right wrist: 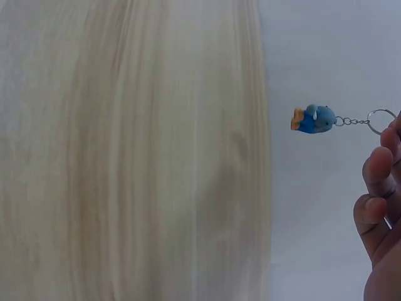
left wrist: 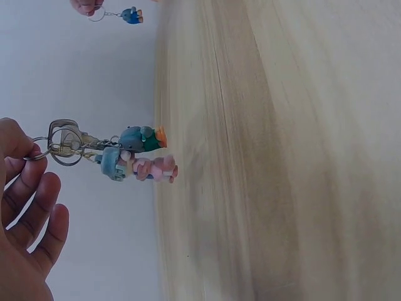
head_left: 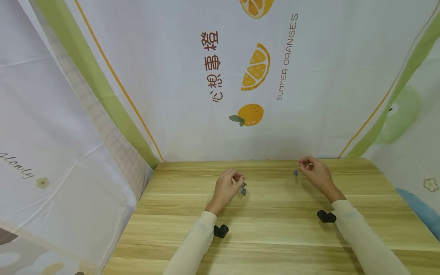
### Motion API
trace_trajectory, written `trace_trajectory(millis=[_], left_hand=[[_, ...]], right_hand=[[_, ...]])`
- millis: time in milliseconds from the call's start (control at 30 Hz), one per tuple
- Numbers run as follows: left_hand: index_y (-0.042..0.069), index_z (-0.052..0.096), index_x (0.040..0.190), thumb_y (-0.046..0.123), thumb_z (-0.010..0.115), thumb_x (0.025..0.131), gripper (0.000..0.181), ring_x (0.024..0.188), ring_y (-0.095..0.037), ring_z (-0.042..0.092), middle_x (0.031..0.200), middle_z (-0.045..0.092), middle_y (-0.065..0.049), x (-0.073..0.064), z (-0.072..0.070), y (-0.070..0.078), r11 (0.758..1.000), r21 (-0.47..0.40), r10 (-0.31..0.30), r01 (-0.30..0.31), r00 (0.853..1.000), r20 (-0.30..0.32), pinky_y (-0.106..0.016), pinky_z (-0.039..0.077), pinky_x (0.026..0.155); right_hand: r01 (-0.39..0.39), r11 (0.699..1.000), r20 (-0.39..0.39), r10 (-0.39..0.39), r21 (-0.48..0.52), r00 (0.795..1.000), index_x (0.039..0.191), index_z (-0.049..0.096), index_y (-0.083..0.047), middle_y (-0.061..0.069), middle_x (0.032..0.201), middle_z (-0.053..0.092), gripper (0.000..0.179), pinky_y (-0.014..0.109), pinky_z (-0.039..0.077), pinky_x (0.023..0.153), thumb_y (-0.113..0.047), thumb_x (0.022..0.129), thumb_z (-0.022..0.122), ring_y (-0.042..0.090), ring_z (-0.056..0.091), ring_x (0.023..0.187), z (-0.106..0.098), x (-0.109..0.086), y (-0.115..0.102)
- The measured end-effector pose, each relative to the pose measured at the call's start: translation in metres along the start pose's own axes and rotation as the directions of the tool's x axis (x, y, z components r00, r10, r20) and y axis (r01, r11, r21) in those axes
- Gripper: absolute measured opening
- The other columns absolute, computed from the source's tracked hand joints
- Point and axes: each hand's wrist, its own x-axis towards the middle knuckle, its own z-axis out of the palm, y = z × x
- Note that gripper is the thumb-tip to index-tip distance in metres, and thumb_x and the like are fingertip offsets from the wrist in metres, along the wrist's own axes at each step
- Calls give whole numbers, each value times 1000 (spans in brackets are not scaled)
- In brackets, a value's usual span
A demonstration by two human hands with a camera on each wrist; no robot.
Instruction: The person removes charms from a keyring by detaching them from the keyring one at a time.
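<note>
Two hands over the table [head_left: 268, 233], each holding a keyring charm by its metal ring.

Left hand [head_left: 225, 188]: above the far half of the table, left of the table's midline. Grip closed to a pinch, thumb and finger on metal rings [left wrist: 65, 145]; remaining fingers loosely bent and apart. From the rings, by short chains, hang two small charms side by side, touching in the left wrist view: a teal figurine [left wrist: 141, 139] with orange feet, and a pink figurine [left wrist: 153, 168] with a light-blue head covering. Gold-toned hardware shows among the rings; exact linkage cannot be made out.

Right hand [head_left: 317, 176]: right of the table's midline, close to the table's far edge. Grip likewise narrowed to a fingertip pinch on a single ring [right wrist: 380, 121]; the contact is partly cut off in the right wrist view. Below it, on a chain [right wrist: 352, 121], hangs a blue figurine [right wrist: 315, 119] with orange feet, above the table near its far edge and well apart from the other two.

Surroundings: white cloth [head_left: 178, 114] rises behind the table's far edge, printed with oranges and "SUMMER ORANGES". Cream sleeves [head_left: 369, 238] reach in from the table's near side; one black piece [head_left: 221, 231] sits at each wrist, over the table.
</note>
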Motion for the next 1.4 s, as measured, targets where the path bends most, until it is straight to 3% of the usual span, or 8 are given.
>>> trace_trajectory(millis=[467,600,733,1400], left_hand=[[10,78,103,13,71,103,8,80,-13,64,92,71,-2,-1,-1,1,1000,-4,-6,6,1000,11,-20,51,67],[10,78,103,13,71,102,8,80,-15,64,92,71,-2,-1,-1,3,1000,-5,-17,17,1000,12,-21,50,66],[9,78,102,11,72,102,7,80,-16,65,91,71,-3,-1,0,3,1000,-6,-14,14,1000,7,-21,51,66],[11,78,103,17,70,103,10,79,-10,63,91,70,0,-1,0,1,1000,-9,-3,3,1000,12,-21,51,67]], right_hand=[[-49,999,37,50,-13,998,114,71,0,18,104,73,22,22,50,62,-19,106,64,2,62,78,-3,-6,18],[-59,998,53,61,-34,997,114,70,0,18,105,72,22,24,51,58,-20,107,64,6,63,77,-5,-8,24],[-72,995,58,76,-71,995,114,69,-2,18,105,72,20,25,50,62,-19,107,63,12,65,80,-8,-11,29],[-106,986,17,109,-133,994,116,72,1,18,102,73,24,27,48,65,-21,107,64,22,67,83,-19,-20,48]])
